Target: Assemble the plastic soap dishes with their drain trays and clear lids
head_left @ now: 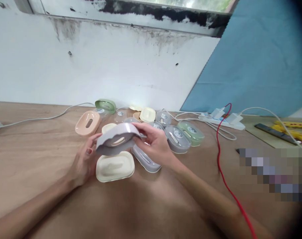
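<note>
My right hand [153, 142] grips a grey plastic soap dish tray [118, 137] with a wavy rim and a slot in its middle. The tray is held tilted above the table. At its left end is my left hand [82, 162], fingers apart and slightly curled. Its fingertips are at the tray's edge, and whether they touch is unclear. Below the tray lies a cream soap dish base [115, 167]. Right of that base, partly under my right hand, rests a long grey plastic piece [147, 161] with a raised, shiny ridge.
A peach slotted tray [88, 122], a green lid [106, 105] and a cream piece [148, 115] lie toward the wall. Lidded grey [178, 138] and green [191, 133] soap boxes stand right. A power strip [222, 120] and red cable [218, 149] lie farther right.
</note>
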Motion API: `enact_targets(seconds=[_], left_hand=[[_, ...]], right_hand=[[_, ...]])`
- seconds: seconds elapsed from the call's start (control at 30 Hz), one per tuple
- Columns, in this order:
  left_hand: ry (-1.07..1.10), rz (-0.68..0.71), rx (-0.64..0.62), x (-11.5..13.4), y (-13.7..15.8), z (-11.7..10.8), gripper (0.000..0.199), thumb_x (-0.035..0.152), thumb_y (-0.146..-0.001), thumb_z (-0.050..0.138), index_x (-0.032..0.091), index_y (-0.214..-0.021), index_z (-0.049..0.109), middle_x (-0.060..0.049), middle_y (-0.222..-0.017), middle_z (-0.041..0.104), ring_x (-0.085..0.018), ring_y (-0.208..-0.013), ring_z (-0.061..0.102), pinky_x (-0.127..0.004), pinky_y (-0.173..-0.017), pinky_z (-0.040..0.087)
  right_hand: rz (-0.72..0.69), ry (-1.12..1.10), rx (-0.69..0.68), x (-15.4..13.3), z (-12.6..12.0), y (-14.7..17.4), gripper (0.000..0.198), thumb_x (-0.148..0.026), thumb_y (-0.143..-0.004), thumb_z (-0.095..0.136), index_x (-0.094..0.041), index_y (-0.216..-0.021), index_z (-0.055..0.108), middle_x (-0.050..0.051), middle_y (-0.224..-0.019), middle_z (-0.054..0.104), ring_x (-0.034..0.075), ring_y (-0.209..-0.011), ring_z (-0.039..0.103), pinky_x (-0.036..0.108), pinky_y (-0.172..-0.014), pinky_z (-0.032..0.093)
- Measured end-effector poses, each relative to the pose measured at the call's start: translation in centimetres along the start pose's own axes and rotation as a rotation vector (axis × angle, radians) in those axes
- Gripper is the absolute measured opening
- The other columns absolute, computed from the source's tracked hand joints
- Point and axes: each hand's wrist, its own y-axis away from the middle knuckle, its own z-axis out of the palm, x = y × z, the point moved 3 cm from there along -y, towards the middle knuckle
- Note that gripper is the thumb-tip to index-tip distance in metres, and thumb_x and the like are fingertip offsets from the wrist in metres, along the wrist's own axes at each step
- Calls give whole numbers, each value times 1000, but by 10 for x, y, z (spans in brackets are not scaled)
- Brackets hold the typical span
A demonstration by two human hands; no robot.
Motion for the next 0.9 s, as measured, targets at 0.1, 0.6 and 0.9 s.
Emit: enact_targets(seconds=[0.1, 0.6, 0.9], left_hand=[[26, 4, -48, -2, 1, 0, 64, 68, -112, 29, 25, -151, 56, -13, -154, 62, -37, -144, 56, -54, -123, 41], [-265, 153, -78, 12, -2, -7, 25, 39, -107, 61, 26, -127, 56, -11, -141, 69, -30, -129, 67, -45, -105, 55], [-378, 372, -28, 34, -5, -21, 60, 38, -89, 82, 31, -140, 51, -10, -128, 68, -31, -117, 71, -48, -100, 60]], right_hand=[[-12, 100, 114, 9, 5, 21, 22, -25, -90, 78, -27, -112, 75, 5, -111, 72, 20, -102, 70, 33, -80, 67], [-31, 457, -338, 9, 2, 20, 67, -47, -80, 93, -30, -136, 61, 14, -158, 55, 36, -146, 56, 52, -111, 53], [35, 548, -410, 7, 9, 22, 73, -44, -84, 91, -30, -147, 57, 11, -150, 62, 32, -136, 63, 53, -115, 51]])
